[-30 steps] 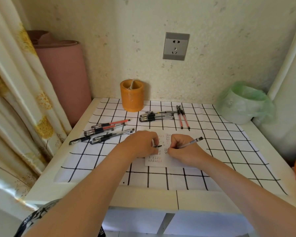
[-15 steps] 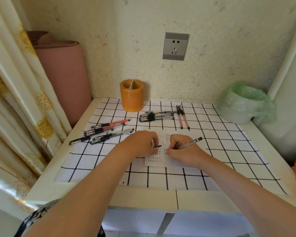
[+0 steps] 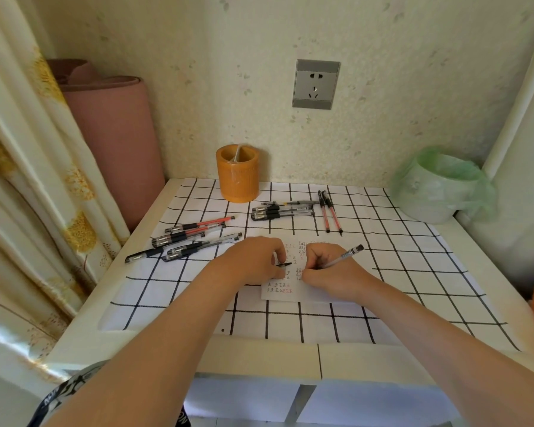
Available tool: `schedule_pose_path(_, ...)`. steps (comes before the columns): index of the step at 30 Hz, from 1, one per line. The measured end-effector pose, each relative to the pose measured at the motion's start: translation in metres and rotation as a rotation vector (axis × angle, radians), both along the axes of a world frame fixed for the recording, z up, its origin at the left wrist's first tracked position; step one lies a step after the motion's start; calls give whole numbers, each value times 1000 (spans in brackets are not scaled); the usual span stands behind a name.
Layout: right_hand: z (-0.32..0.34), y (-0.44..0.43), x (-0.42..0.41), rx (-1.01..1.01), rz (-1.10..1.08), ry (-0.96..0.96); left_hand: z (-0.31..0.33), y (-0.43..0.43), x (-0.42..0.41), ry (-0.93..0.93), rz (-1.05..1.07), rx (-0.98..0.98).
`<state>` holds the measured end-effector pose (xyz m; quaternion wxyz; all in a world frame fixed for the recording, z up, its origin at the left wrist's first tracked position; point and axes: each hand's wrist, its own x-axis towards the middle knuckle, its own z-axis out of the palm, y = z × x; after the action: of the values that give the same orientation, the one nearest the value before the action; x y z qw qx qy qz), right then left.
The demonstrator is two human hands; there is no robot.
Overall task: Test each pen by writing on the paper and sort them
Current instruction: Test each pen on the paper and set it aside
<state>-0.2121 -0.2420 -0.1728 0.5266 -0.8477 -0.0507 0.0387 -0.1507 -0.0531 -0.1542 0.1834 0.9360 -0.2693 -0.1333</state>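
The right hand (image 3: pixel 327 272) grips a clear-barrelled pen (image 3: pixel 341 258) with its tip on the small white paper slip (image 3: pixel 290 291) at the checked table's centre, while the left hand (image 3: pixel 253 263) pinches a black cap (image 3: pixel 283 264) and pins the slip, which should stay flat for light, steady strokes.

We're in a home here, a snug corner of a lived-in room: pale floral-speckled wallpaper (image 3: pixel 383 87) with a grey wall socket (image 3: pixel 316 84), a cream curtain printed with golden flowers (image 3: pixel 28 180) hanging on the left, a rolled pink mat (image 3: pixel 114 140) stood in the corner, and a small white surface (image 3: pixel 259 355) spread with a black-gridded white cloth (image 3: pixel 398 272), with a little green-bagged waste bin (image 3: pixel 438 186) on it.
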Motion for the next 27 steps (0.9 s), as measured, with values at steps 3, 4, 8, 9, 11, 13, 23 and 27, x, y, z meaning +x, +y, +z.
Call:
schedule_pose_path(3,6,-2,0,145,-124,81,0,0,0,-1,-1,-4)
schedule_pose_path(4,8,-3,0,221,-168,104,0,0,0,4,-2,-6)
schedule_pose_path(8,12,-6,0,413,-251,96,4,2,1,19,-24,-21)
schedule_pose_path(9,13,-6,0,441,-261,84,6,3,2,14,-24,-20)
schedule_pose_path(11,16,-7,0,469,-280,74,9,6,3,7,2,-37)
schedule_pose_path(13,22,-9,-1,494,-283,79,11,9,6,8,47,-74)
schedule_pose_path(23,42,-21,1,476,-191,91,19,11,9,70,125,-305)
schedule_pose_path(27,35,-23,2,-162,-168,-73,20,10,9,85,135,-402)
